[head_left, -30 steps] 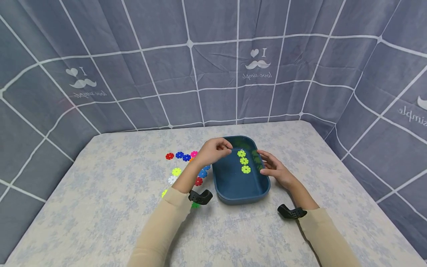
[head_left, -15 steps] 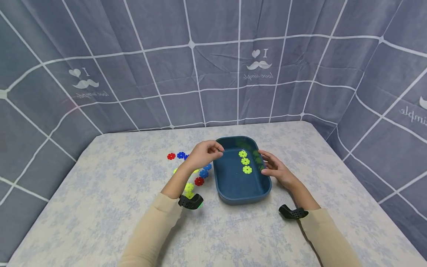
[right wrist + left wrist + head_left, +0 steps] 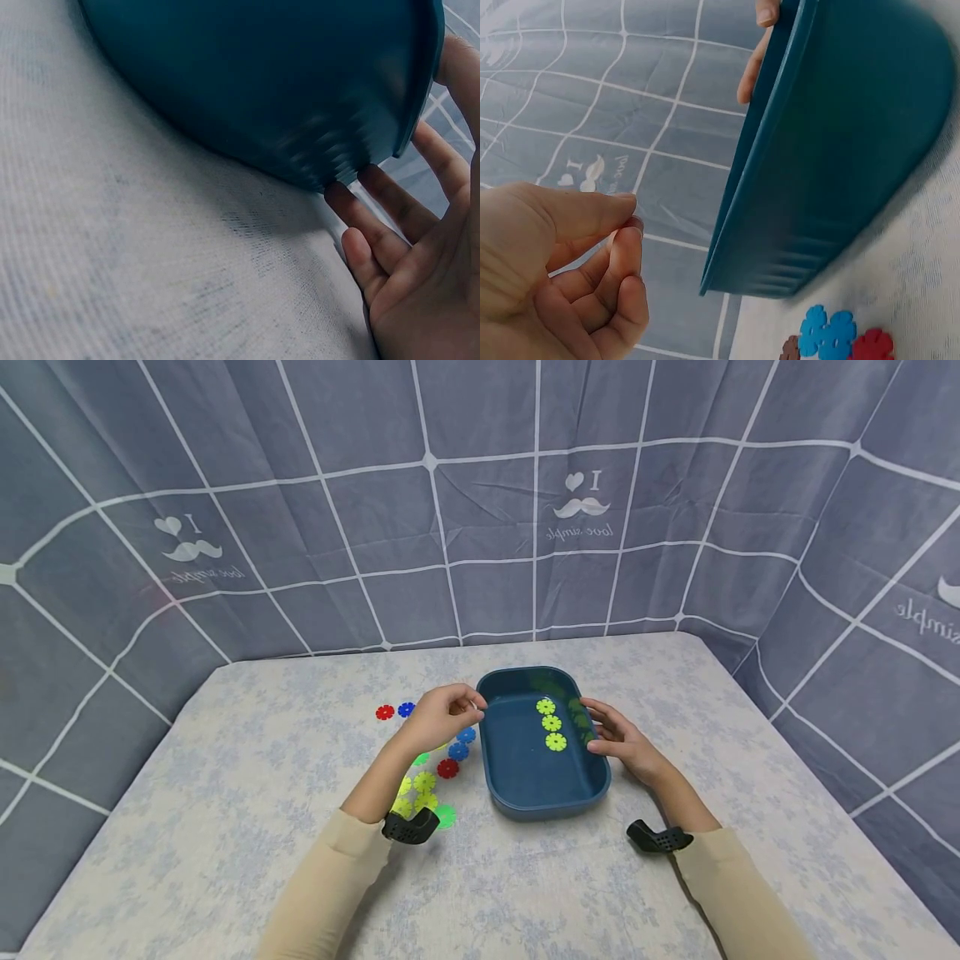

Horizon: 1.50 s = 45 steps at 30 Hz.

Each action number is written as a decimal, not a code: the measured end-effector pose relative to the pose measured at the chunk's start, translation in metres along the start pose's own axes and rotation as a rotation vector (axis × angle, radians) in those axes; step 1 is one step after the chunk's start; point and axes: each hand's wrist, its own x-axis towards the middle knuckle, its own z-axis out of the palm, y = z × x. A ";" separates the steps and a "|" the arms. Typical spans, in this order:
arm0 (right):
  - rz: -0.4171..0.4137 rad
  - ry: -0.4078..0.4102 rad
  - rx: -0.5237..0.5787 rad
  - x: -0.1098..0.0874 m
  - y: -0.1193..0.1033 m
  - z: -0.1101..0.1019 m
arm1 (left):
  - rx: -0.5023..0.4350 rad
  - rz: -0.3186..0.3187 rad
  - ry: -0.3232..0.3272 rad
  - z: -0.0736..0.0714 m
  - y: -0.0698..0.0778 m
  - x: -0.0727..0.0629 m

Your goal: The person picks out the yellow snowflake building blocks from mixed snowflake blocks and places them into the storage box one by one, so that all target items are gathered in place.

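Observation:
A dark teal plastic bin (image 3: 543,815) stands on the table, with three yellow-green snowflake discs (image 3: 552,723) in a row on its floor. My left hand (image 3: 442,718) hovers by the bin's left rim. In the left wrist view its thumb (image 3: 607,212) meets the curled index finger, and nothing shows between them. My right hand (image 3: 628,747) touches the bin's right side. There, fairly straight fingers (image 3: 375,232) rest against the outer wall, with the thumb near the rim. Blue discs (image 3: 459,750) and a red disc (image 3: 447,768) lie between left hand and bin.
More snowflake discs lie left of the bin: yellow ones (image 3: 424,782), a green one (image 3: 445,817), a red one (image 3: 385,712) and a blue one (image 3: 406,710). My left forearm and hand hide part of this group. A grey checked curtain (image 3: 480,510) hangs behind the table (image 3: 262,760).
My left hand has moved left from above the bin to its left rim. The three discs inside stay in place. My right hand has kept its place at the bin's right side.

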 end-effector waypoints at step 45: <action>0.001 -0.006 0.004 0.001 0.002 -0.002 | 0.064 -0.208 0.097 -0.038 -0.075 -0.049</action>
